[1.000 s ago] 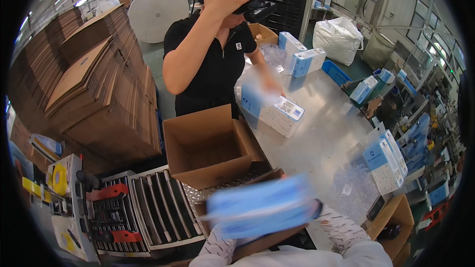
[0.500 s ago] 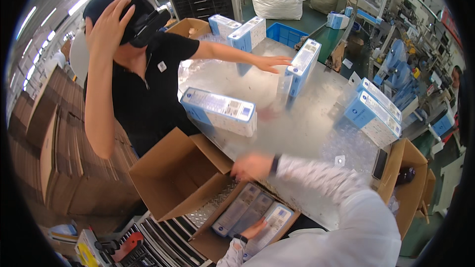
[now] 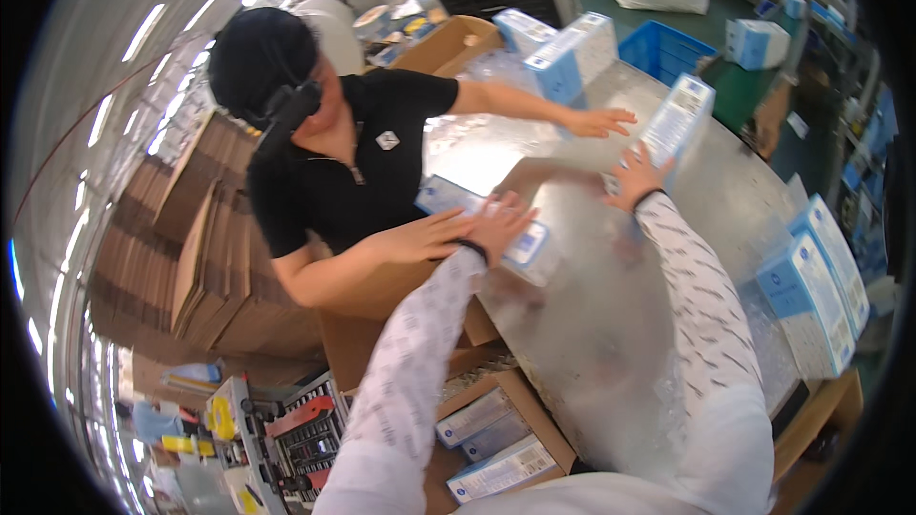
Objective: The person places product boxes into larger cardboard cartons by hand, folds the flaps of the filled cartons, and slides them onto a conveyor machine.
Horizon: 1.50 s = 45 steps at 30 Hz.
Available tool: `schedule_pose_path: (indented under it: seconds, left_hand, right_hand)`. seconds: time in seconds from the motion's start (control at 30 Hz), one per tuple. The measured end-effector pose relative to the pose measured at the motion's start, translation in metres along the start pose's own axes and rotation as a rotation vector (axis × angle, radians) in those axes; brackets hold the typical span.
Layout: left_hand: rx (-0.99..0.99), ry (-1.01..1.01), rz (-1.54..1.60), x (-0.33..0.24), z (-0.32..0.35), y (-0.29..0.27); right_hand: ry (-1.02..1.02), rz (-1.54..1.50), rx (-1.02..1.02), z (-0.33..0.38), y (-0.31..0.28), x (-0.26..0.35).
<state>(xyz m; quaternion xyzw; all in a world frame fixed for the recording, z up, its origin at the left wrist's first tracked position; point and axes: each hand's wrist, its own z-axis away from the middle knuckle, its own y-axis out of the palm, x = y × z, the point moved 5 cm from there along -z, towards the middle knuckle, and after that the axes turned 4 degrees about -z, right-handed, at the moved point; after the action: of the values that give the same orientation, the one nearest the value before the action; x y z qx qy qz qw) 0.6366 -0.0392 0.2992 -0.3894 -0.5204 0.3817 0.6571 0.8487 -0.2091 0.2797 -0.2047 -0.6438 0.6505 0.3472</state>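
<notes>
My left hand (image 3: 503,227) lies over the top of a blue and white carton (image 3: 534,250), fingers stretched out and somewhat blurred. Right beside it, a co-worker's hand (image 3: 425,236) reaches over the same carton and meets my fingers. My right hand (image 3: 637,178), fingers spread, is at the near end of another blue and white carton (image 3: 679,119) standing on the metal table (image 3: 611,324). Whether it presses on that carton I cannot tell. The co-worker's other hand (image 3: 601,121) hovers just left of this carton, open.
An open cardboard box (image 3: 549,410) with several cartons inside stands at the near edge. Two cartons (image 3: 816,286) stand at the right, two more (image 3: 572,52) at the back. A blue crate (image 3: 665,52) lies beyond the table. Flattened cardboard (image 3: 205,248) is stacked at left.
My left hand has left the cartons in the cardboard box and moved up to the table carton. My right hand has reached forward. The co-worker's raised hand has come down; my view has turned.
</notes>
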Motion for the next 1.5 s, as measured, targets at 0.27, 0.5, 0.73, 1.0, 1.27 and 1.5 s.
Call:
schedule_pose_path:
  seconds: [0.27, 0.5, 0.73, 1.0, 1.27, 1.5]
  left_hand:
    - [-0.339, -0.044, 0.432, -0.124, 0.048, -0.121]
    - [-0.7, -0.444, 1.086, -0.129, 0.233, -0.186]
    - [-0.738, -0.77, 1.721, -0.166, 0.45, -0.147]
    - [-0.39, -0.587, 0.668, -0.219, 0.391, -0.033]
    - [0.217, -0.337, 0.63, -0.297, 0.335, 0.051]
    - [0.584, -0.204, 0.681, -0.326, 0.305, 0.065]
  right_hand:
    - [-0.407, 0.268, 0.041, 0.023, -0.01, -0.055]
    - [-0.742, 0.25, -0.035, 0.084, -0.03, 0.005]
    - [-0.353, -1.854, -0.448, 0.196, -0.083, -0.114]
    - [-0.444, -2.467, -0.511, 0.318, -0.008, 0.031]
    - [-1.398, -1.044, -0.318, 0.444, -0.096, 0.29]
    - [-1.142, -0.749, -0.313, 0.38, -0.018, 0.337]
